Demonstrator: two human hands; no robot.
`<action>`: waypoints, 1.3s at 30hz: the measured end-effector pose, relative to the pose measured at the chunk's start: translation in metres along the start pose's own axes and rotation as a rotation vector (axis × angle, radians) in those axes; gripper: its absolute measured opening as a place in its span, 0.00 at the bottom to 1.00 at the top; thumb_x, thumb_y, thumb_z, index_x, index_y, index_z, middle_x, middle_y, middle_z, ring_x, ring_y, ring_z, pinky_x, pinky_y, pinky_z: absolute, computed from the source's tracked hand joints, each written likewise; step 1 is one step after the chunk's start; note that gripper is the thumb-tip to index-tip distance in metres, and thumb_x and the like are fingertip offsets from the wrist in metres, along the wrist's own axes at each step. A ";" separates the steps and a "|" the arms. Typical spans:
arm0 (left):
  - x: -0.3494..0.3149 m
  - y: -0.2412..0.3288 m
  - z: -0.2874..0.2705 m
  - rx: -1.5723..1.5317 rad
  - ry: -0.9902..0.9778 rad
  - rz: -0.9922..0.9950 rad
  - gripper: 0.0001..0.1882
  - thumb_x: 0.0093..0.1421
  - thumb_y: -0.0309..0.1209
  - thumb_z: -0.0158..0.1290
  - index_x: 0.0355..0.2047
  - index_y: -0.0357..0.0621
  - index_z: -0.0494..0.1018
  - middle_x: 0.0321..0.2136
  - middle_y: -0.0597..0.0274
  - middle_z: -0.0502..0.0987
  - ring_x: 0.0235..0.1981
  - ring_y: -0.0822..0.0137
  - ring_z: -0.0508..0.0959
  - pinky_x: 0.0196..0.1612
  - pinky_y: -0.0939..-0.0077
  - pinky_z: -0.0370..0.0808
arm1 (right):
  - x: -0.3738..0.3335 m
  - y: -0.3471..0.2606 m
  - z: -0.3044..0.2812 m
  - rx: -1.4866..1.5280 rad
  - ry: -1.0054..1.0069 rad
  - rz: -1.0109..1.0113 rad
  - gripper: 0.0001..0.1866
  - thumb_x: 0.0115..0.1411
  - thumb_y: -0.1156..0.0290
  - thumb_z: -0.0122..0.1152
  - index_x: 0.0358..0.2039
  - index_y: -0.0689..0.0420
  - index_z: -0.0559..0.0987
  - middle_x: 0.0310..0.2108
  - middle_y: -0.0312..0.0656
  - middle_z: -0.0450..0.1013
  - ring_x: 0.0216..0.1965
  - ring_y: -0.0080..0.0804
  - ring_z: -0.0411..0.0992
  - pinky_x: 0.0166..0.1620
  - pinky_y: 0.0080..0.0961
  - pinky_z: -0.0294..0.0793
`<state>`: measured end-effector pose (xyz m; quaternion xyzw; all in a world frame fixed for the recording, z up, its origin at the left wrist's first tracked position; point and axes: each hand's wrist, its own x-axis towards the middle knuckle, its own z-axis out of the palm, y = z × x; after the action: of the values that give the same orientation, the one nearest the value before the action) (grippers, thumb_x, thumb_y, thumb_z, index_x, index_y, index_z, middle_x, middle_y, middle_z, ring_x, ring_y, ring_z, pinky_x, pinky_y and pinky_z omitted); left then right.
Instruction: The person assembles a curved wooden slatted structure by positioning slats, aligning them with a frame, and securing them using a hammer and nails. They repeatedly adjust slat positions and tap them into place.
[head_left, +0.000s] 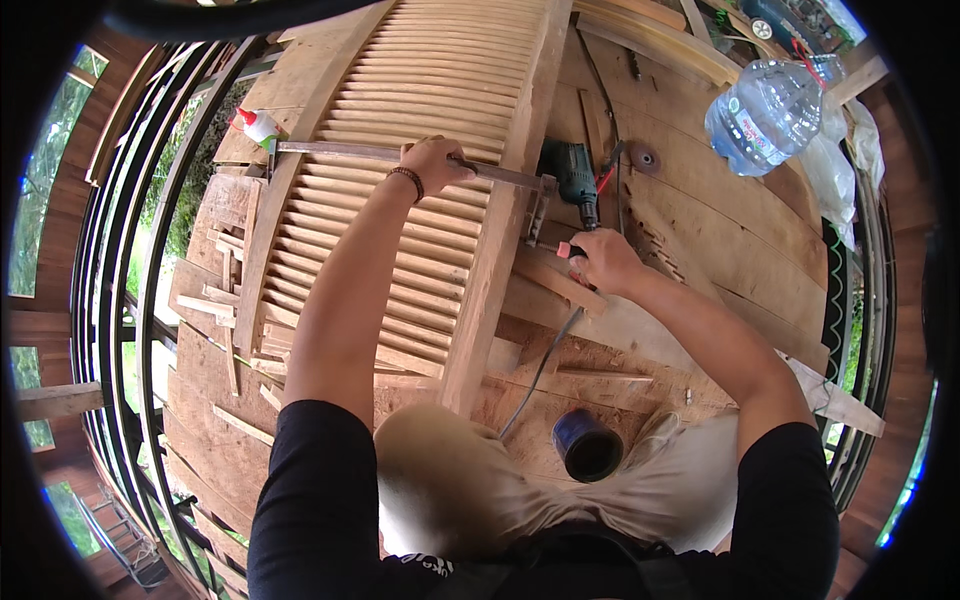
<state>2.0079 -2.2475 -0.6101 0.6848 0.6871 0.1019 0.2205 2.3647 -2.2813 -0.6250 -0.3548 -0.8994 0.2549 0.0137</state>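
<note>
I find the bar clamp (345,151) laid crosswise over the louvred wooden panel (430,95), its long metal bar spanning the slats from the left side rail to just past the right one. My left hand (432,160) is closed over the bar near its middle, a dark beaded bracelet (406,181) at the wrist. My right hand (610,260) is gripping the red-and-black handle (568,249) at the clamp's right end, outside the right rail; the fingers hide most of that handle. Just beyond this hand a dark green power drill (572,175) lies beside the rail, its chuck pointing back toward my knuckles. A short wood block (560,280) lies below the right end of the clamp. At the clamp's left end a white bottle with a red cap (259,126) sits tilted; whether it touches the metal I cannot tell. Loose wood strips (243,424) are scattered left of the panel. On the planks (730,225) to the right I note a round disc (643,157) near the drill and, farther off, a large clear water jug (765,118). Nearest my body, a dark blue cup (587,446) lies between my legs, with a grey cable (541,375) running near it among sawdust.
</note>
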 end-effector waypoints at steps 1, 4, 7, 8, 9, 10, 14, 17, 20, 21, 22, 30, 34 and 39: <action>-0.002 0.001 0.002 -0.018 0.040 0.026 0.18 0.53 0.48 0.65 0.36 0.50 0.80 0.38 0.60 0.80 0.46 0.56 0.78 0.57 0.58 0.63 | -0.002 0.002 0.003 -0.059 0.050 -0.051 0.12 0.59 0.68 0.62 0.37 0.63 0.77 0.32 0.55 0.76 0.40 0.57 0.75 0.44 0.49 0.72; -0.009 0.006 0.002 -0.028 0.121 0.073 0.15 0.54 0.45 0.65 0.34 0.50 0.79 0.38 0.62 0.79 0.47 0.58 0.77 0.56 0.59 0.62 | -0.002 0.005 0.007 -0.087 0.163 -0.105 0.13 0.57 0.67 0.63 0.38 0.62 0.77 0.32 0.55 0.77 0.41 0.58 0.75 0.45 0.49 0.73; -0.011 0.008 0.006 -0.031 0.177 0.099 0.15 0.54 0.45 0.65 0.34 0.50 0.79 0.38 0.63 0.79 0.46 0.59 0.77 0.56 0.58 0.62 | 0.004 0.023 0.002 0.046 -0.126 -0.033 0.15 0.55 0.65 0.64 0.38 0.63 0.77 0.35 0.56 0.77 0.42 0.58 0.75 0.46 0.49 0.73; -0.012 0.004 0.005 -0.030 0.202 0.101 0.15 0.54 0.45 0.65 0.34 0.50 0.79 0.38 0.63 0.79 0.46 0.59 0.77 0.56 0.58 0.62 | 0.007 0.020 -0.001 0.022 -0.192 0.008 0.16 0.54 0.65 0.64 0.38 0.63 0.77 0.36 0.56 0.77 0.43 0.57 0.75 0.46 0.49 0.73; -0.014 0.000 0.006 -0.034 0.208 0.093 0.15 0.52 0.45 0.66 0.34 0.51 0.79 0.37 0.64 0.79 0.46 0.58 0.77 0.57 0.59 0.61 | 0.010 0.018 -0.006 -0.005 -0.260 0.047 0.16 0.53 0.65 0.65 0.38 0.63 0.77 0.37 0.56 0.77 0.44 0.57 0.75 0.47 0.49 0.73; -0.016 -0.005 0.007 -0.036 0.204 0.091 0.16 0.52 0.46 0.66 0.33 0.51 0.79 0.36 0.64 0.79 0.46 0.58 0.77 0.56 0.59 0.61 | 0.013 0.014 -0.009 -0.034 -0.328 0.085 0.17 0.53 0.65 0.65 0.38 0.63 0.77 0.38 0.56 0.77 0.45 0.57 0.75 0.47 0.49 0.73; -0.016 -0.003 0.005 0.000 0.219 0.092 0.17 0.49 0.49 0.67 0.32 0.52 0.80 0.35 0.63 0.81 0.44 0.57 0.79 0.55 0.57 0.63 | 0.009 -0.002 -0.006 -0.134 -0.111 0.052 0.19 0.51 0.63 0.67 0.37 0.63 0.77 0.40 0.55 0.77 0.47 0.55 0.73 0.49 0.46 0.73; -0.024 0.004 -0.003 -0.037 0.226 0.126 0.17 0.50 0.48 0.67 0.31 0.51 0.79 0.34 0.64 0.80 0.43 0.58 0.79 0.56 0.58 0.62 | -0.002 -0.008 0.001 -0.175 0.080 0.014 0.19 0.51 0.63 0.68 0.37 0.63 0.77 0.39 0.54 0.77 0.47 0.54 0.73 0.50 0.44 0.73; -0.039 0.002 -0.007 -0.063 0.259 0.151 0.15 0.50 0.45 0.67 0.30 0.51 0.78 0.33 0.65 0.79 0.42 0.60 0.78 0.57 0.59 0.61 | 0.004 -0.007 -0.002 -0.162 -0.024 0.022 0.17 0.51 0.65 0.67 0.37 0.63 0.78 0.39 0.54 0.77 0.47 0.54 0.72 0.50 0.44 0.73; -0.045 0.001 -0.007 -0.075 0.263 0.154 0.15 0.50 0.44 0.67 0.30 0.50 0.78 0.33 0.65 0.79 0.42 0.60 0.78 0.58 0.59 0.60 | 0.006 -0.005 -0.007 -0.133 -0.119 0.024 0.15 0.51 0.67 0.66 0.36 0.63 0.78 0.38 0.55 0.76 0.46 0.55 0.73 0.50 0.44 0.73; -0.050 0.000 -0.009 -0.076 0.279 0.160 0.15 0.50 0.44 0.67 0.30 0.50 0.78 0.33 0.65 0.79 0.42 0.60 0.78 0.58 0.59 0.60 | 0.008 -0.003 -0.010 -0.102 -0.214 0.028 0.14 0.51 0.68 0.65 0.36 0.63 0.78 0.37 0.56 0.76 0.45 0.56 0.73 0.49 0.45 0.73; -0.088 0.005 -0.011 -0.090 0.322 0.221 0.15 0.49 0.41 0.68 0.29 0.50 0.76 0.32 0.67 0.78 0.40 0.62 0.78 0.55 0.62 0.62 | -0.004 0.003 -0.012 -0.076 -0.037 -0.014 0.10 0.51 0.72 0.64 0.31 0.64 0.78 0.33 0.59 0.75 0.40 0.61 0.74 0.44 0.49 0.73; -0.099 0.002 -0.004 -0.078 0.359 0.237 0.15 0.50 0.43 0.67 0.30 0.51 0.77 0.31 0.67 0.81 0.39 0.62 0.80 0.54 0.62 0.63 | -0.004 -0.008 -0.009 -0.168 0.093 -0.071 0.12 0.51 0.71 0.64 0.33 0.66 0.77 0.36 0.58 0.75 0.42 0.59 0.74 0.45 0.48 0.73; -0.098 -0.001 -0.007 -0.023 0.242 0.229 0.14 0.57 0.47 0.62 0.34 0.52 0.80 0.33 0.66 0.82 0.40 0.63 0.80 0.56 0.61 0.62 | -0.001 -0.007 -0.008 -0.083 -0.048 0.006 0.13 0.51 0.71 0.64 0.36 0.65 0.77 0.38 0.56 0.75 0.43 0.59 0.73 0.46 0.47 0.72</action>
<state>2.0000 -2.3430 -0.5883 0.7387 0.6250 0.2159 0.1307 2.3626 -2.2829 -0.6142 -0.3518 -0.9081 0.2261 -0.0234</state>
